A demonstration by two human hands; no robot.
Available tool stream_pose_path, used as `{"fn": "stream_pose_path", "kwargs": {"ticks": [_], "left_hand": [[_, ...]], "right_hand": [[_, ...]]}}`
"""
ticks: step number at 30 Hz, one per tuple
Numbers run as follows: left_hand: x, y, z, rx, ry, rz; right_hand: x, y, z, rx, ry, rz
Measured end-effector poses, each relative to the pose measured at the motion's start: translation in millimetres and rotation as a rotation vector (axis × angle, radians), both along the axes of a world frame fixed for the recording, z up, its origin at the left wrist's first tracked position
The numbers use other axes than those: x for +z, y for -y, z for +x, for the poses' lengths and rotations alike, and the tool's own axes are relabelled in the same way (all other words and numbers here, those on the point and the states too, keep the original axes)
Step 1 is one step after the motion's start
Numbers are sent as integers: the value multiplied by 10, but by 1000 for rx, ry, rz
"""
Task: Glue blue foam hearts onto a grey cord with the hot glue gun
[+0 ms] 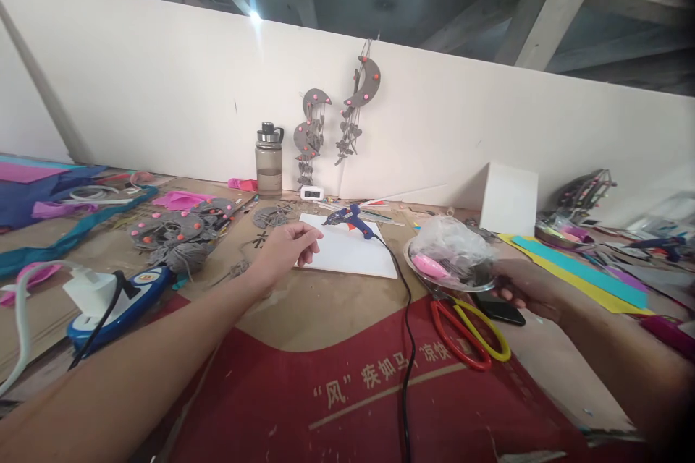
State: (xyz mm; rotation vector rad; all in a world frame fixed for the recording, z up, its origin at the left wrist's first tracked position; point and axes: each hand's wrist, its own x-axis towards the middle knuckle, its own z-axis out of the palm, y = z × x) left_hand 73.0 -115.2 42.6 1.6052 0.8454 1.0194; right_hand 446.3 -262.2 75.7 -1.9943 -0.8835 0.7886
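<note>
My left hand hovers at the left edge of a white board, its fingers curled and pinched together; whether anything small is between them is hidden. A blue glue gun rests on the board, its black cord running toward me. On the right, my right hand grips the rim of a round metal bowl. The bowl holds a clear plastic bag, a pink piece and grey material. Scissors with red and yellow handles lie just below the bowl, beside a dark phone.
Grey crescent ornaments with pink dots hang on the white wall. A bottle and small digital clock stand behind the board. Left are grey yarn and a blue power strip; coloured sheets lie right.
</note>
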Motion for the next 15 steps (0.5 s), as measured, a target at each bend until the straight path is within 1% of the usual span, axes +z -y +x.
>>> {"fn": "stream_pose_path", "kwargs": {"ticks": [2, 5, 8, 10, 12, 15], "left_hand": [[19, -1, -6, -8, 53, -18], [74, -4, -22, -3, 177, -61], [149, -33, -64, -2, 317, -125], [206, -68, -112, -56, 367, -213], [258, -104, -167, -128, 370, -333], [284, -135, -213, -205, 354, -476]], "right_hand": [[44, 85, -219, 52, -80, -24], [99, 56, -604, 148, -139, 61], [121, -134, -1043, 223, -225, 123], [120, -308, -1340, 302, -274, 205], [105, -473, -1603, 352, -310, 282], [32, -633, -1867, 353, -282, 315]]}}
